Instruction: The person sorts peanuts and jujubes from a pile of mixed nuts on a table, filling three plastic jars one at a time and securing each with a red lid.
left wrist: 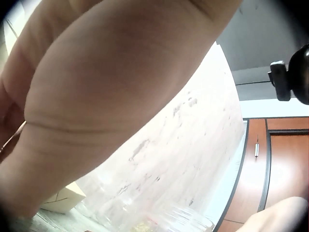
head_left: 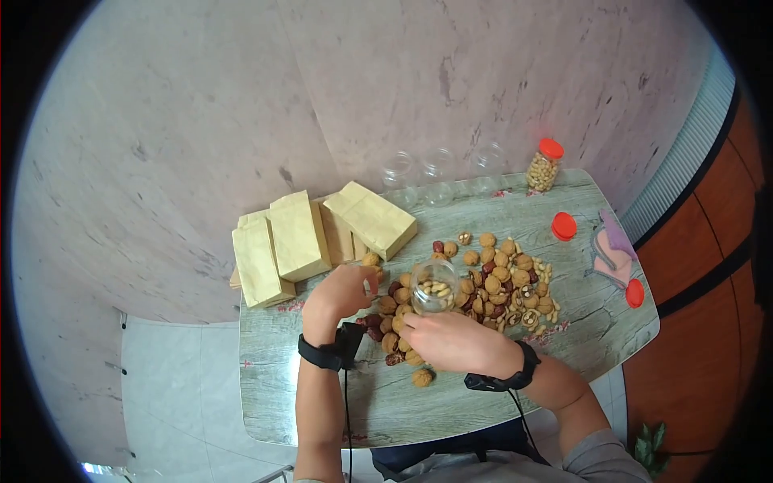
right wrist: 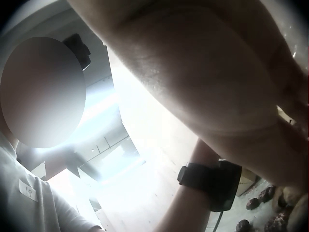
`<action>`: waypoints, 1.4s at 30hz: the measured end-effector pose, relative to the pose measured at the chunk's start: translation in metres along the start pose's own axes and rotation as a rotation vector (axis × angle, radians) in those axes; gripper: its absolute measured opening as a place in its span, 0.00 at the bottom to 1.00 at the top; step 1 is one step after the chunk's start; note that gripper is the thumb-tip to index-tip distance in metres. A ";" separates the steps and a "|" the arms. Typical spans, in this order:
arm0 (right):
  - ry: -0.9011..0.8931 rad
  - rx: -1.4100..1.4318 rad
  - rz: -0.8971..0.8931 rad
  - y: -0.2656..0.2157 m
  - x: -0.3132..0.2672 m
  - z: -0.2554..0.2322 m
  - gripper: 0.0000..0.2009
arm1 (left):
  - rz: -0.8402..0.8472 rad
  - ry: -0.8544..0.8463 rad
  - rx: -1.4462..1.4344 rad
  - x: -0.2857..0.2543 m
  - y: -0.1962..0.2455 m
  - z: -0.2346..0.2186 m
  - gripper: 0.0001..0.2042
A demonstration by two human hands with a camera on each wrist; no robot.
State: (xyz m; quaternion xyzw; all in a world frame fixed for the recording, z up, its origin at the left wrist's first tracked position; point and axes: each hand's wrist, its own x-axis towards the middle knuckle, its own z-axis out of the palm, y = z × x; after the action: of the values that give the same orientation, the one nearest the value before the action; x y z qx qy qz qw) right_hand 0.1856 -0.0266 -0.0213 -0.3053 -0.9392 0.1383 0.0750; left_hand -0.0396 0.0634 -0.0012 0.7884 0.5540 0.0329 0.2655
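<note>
In the head view, a clear open jar point(head_left: 435, 286) with some peanuts inside stands among a pile of walnuts point(head_left: 493, 283), red dates point(head_left: 374, 332) and loose peanuts. My right hand point(head_left: 455, 342) is at the near side of the jar and grips its lower part, its fingertips mostly hidden. To the left, my left hand point(head_left: 342, 291) is bent over the pile's left edge, beside walnuts and a paper bag point(head_left: 299, 237). Its fingers are bent, and whether they pinch anything is hidden. Both wrist views show mostly palm and wrist.
More paper bags point(head_left: 372, 219) lie at the back left. Several empty clear jars point(head_left: 438, 173) line the wall, near a red-lidded jar of peanuts point(head_left: 543, 169). Red lids point(head_left: 564, 226) and folded cloths point(head_left: 612, 258) lie right. One walnut point(head_left: 422, 377) sits near the front.
</note>
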 end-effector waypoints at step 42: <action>-0.264 -0.124 0.249 -0.011 -0.007 -0.022 0.06 | -0.050 -0.003 0.171 -0.009 -0.003 0.024 0.20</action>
State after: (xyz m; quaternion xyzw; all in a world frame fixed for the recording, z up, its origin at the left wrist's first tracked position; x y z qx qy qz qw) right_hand 0.1900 -0.0339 0.0028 -0.4022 -0.9026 0.1271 -0.0853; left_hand -0.0369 0.0473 -0.0205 0.7941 0.5739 -0.0223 0.1987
